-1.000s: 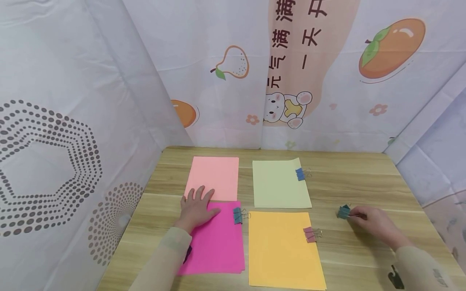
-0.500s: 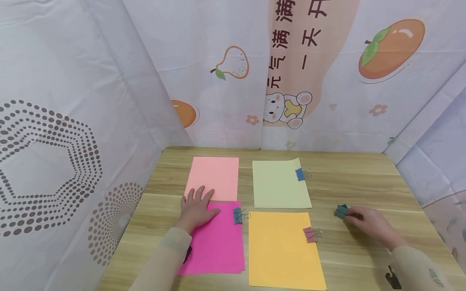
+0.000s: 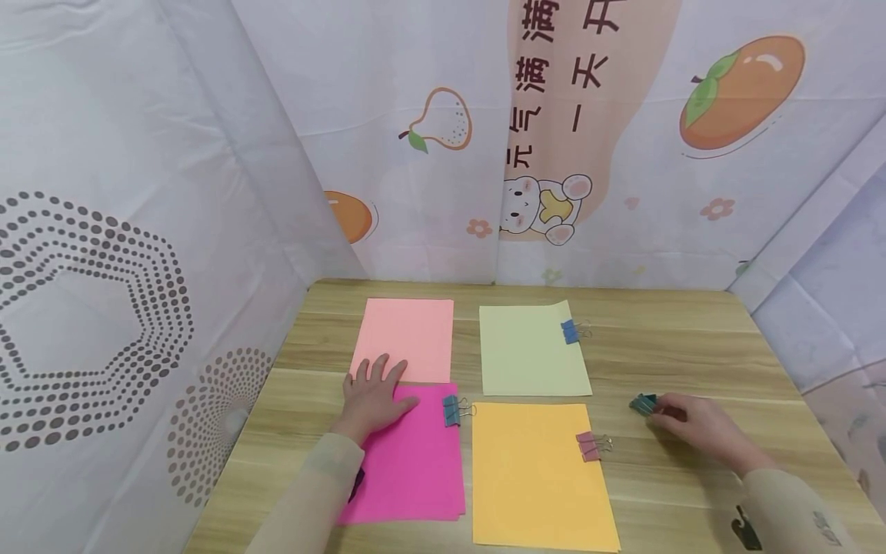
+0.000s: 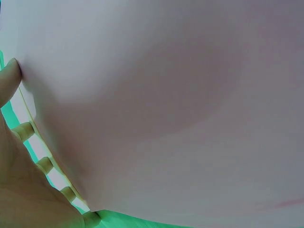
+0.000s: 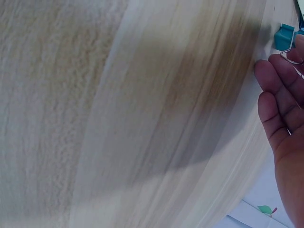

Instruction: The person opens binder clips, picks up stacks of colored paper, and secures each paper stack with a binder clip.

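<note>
My left hand lies with fingers spread across the lower edge of the salmon-pink paper and the upper left of the magenta paper stack. At the right of the table, my right hand pinches a teal binder clip just above or on the wood; which one I cannot tell. The right wrist view catches the teal clip and its wire handle at the fingertips, partly cut off by the frame. Another teal binder clip grips the magenta stack's right edge.
Pale green paper carries a blue binder clip on its right edge. Below it, orange-yellow paper has a pink binder clip. A printed curtain hangs behind the wooden table.
The teal clip in my right hand has shifted slightly left and turned, with its wire handles now hidden by the fingers. My left hand has stayed in place.
</note>
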Motion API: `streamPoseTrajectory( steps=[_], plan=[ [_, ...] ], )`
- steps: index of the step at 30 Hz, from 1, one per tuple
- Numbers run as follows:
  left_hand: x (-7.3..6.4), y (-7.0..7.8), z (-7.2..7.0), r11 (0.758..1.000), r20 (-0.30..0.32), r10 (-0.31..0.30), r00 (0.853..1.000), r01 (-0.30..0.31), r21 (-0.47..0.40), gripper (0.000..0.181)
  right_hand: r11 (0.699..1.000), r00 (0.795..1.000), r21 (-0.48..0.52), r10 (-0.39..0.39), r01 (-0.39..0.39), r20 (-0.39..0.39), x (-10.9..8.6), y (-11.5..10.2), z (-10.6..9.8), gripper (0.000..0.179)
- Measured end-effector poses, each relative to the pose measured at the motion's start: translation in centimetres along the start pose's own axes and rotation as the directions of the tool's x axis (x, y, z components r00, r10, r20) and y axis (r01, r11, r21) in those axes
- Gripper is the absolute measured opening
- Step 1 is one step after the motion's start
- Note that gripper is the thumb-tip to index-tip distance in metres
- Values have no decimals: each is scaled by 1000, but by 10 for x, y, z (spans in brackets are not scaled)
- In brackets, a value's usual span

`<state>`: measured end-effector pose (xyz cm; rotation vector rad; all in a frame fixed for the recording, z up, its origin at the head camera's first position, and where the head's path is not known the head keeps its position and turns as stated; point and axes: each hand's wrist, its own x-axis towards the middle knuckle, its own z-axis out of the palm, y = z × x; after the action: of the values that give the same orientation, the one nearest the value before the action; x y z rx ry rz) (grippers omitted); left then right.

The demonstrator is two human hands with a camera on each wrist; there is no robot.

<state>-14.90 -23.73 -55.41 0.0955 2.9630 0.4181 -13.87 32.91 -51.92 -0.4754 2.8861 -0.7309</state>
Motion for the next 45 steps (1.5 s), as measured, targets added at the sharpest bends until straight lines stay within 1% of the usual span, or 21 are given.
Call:
streamPoseTrajectory(
  steps=[13,23,25,30,32,35,39,42,45],
  plan=[
    [0,1,-1,1000,12,-2,1000,2,-9,79,998,998,64,23,-26,57,-1,-7,0,13],
    [-3,7,-10,1000,44,-15,999,15,0,80,997,997,74,8,-14,76,-4,-9,-1,24],
    [-3,7,-11,1000,60,-21,998,21,0,80,997,997,75,11,-17,76,-5,-9,-2,26],
    [-5,9,-14,1000,40,-12,999,12,16,79,998,998,55,18,-22,67,-8,-9,-6,32],
    [-5,9,-14,1000,26,-3,1000,3,16,79,999,998,48,17,-20,60,-8,-9,-7,33],
    [-4,7,-10,1000,26,-3,1000,3,8,79,999,999,44,10,-12,47,-9,-8,-8,34],
    [-3,4,-6,1000,23,-3,1000,3,6,79,999,1000,38,-9,8,28,-11,-5,-10,32],
    [-3,5,-8,1000,24,-5,1000,4,10,80,999,1000,36,-13,13,17,-11,-3,-10,29],
    [-4,7,-11,1000,39,-12,999,12,16,79,999,1000,34,-11,10,18,-12,0,-11,29]
  ],
)
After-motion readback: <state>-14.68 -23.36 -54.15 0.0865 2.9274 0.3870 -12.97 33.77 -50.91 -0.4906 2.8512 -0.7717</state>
